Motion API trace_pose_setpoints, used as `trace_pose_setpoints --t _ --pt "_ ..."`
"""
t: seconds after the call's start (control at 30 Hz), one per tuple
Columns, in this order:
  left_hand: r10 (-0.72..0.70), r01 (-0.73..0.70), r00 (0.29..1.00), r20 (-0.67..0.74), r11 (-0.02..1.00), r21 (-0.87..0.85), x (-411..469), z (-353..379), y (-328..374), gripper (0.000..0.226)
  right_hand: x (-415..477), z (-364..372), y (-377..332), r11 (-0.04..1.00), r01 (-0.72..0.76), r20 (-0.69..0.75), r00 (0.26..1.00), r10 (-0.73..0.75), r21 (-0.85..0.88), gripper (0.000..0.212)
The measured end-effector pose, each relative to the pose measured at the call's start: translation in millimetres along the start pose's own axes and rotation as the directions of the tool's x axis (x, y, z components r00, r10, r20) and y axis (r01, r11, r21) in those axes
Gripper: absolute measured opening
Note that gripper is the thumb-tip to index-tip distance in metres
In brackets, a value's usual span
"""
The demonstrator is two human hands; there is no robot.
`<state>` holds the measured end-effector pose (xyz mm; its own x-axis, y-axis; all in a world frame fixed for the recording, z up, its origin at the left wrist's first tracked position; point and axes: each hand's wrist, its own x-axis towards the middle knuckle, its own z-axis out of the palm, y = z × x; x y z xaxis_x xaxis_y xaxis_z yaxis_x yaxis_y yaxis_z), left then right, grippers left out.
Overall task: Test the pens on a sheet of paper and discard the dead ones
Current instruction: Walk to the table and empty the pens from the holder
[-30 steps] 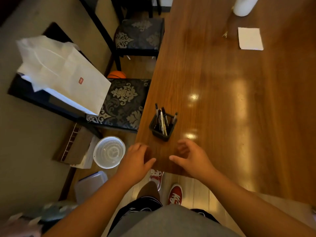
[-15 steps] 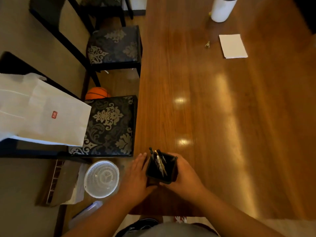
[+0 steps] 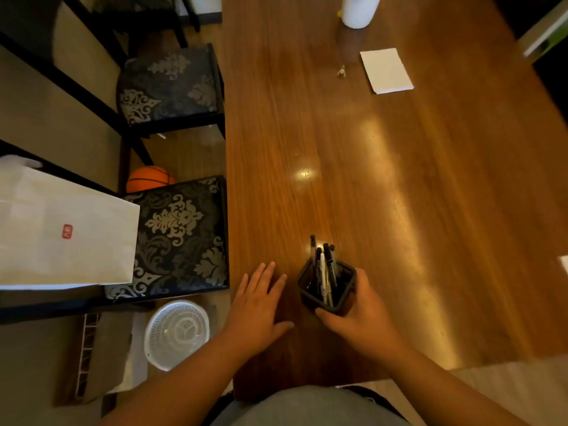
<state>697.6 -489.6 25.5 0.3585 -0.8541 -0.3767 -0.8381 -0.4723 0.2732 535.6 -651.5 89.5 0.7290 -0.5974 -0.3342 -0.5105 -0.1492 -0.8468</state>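
The wooden table [image 3: 415, 226] is holding a sheet of paper [image 3: 386, 70] far off. The left hand [image 3: 256, 309] is lying flat and wide. The right hand [image 3: 359, 318] is gripping the black cup [image 3: 308, 299] of pens [image 3: 326, 269] near the front edge.

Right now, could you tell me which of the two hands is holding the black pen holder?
The right hand, whose fingers and thumb wrap around the pen holder; the left hand lies flat on the table beside it, holding nothing.
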Motion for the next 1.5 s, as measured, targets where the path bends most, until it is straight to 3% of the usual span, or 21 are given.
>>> trace_pose_setpoints --t 0.23,0.37,0.6,0.8,1.3,1.5 --pt "0.073 -0.075 0.996 0.043 0.996 0.042 45 -18 19 0.097 -4 -36 6 0.977 -0.185 -0.227 0.961 0.158 -0.103 0.064" --pt "0.091 -0.096 0.994 0.067 0.992 0.079 66 -30 26 0.097 -2 -52 10 0.918 -0.268 -0.31 0.935 0.174 -0.293 0.077" --pt "0.118 -0.129 0.986 0.12 0.987 0.097 86 -41 35 0.092 14 -72 14 0.757 -0.417 -0.3 0.905 0.3 -0.503 0.069" --pt "0.106 -0.12 0.986 0.126 0.986 0.112 87 -45 39 0.091 26 -84 10 0.646 -0.478 -0.245 0.874 0.42 -0.596 0.096" --pt "0.124 -0.136 0.987 0.104 0.984 0.119 85 -41 35 0.088 43 -97 -5 0.523 -0.522 -0.257 0.829 0.497 -0.674 0.099" --pt "0.13 -0.14 0.987 0.096 0.984 0.106 84 -41 35 0.086 46 -102 -9 0.459 -0.507 -0.249 0.822 0.512 -0.729 0.088"
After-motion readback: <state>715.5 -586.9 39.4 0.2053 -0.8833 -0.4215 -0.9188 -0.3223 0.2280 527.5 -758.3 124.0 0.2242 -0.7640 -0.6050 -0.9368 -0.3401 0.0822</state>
